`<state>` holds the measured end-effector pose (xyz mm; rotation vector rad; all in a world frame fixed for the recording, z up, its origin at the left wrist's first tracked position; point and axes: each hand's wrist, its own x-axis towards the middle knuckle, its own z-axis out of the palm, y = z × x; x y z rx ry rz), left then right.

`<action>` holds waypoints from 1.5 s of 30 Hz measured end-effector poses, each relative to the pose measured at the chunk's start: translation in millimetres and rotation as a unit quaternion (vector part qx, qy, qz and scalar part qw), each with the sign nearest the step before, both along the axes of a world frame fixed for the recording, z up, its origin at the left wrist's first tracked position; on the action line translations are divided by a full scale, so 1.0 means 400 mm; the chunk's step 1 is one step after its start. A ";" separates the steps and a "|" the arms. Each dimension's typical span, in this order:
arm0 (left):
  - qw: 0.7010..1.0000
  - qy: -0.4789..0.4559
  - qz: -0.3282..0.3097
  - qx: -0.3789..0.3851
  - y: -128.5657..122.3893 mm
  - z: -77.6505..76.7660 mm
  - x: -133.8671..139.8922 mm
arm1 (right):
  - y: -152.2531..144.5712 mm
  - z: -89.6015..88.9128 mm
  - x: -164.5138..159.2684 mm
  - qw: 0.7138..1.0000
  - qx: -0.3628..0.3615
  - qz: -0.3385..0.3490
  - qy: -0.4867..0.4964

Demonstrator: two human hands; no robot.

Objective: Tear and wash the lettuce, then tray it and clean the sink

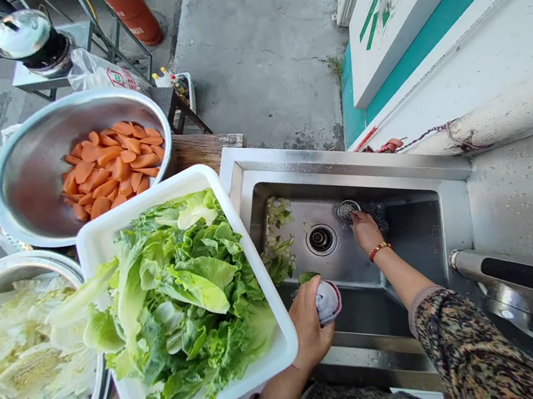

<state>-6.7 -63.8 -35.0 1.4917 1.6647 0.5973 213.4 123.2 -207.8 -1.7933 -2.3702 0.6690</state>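
In the sink [396,189], my right hand [368,234] pinches the edge of a round metal sink strainer [348,211], just right of the uncovered drain hole [322,239]. My left hand [311,327] is closed around a bunched pale cloth [328,302] with a dark red edge, over the sink's near left side. Close beside that hand, a white plastic tray [283,352] is heaped with torn green lettuce [184,287]. Wilted leaf scraps [279,251] lie along the sink's left wall, partly hidden by the tray.
A metal bowl of sliced carrots [112,166] stands behind the tray, with a bowl of pale cabbage [26,345] at left. A faucet [505,269] reaches in from the right. Farther back are a lidded pan [26,38] on a burner and a red gas cylinder [130,12].
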 end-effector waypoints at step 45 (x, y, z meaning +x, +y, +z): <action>0.999 0.030 0.008 0.037 0.019 -0.004 -0.003 | -0.084 0.012 0.052 0.988 0.004 -0.118 -0.103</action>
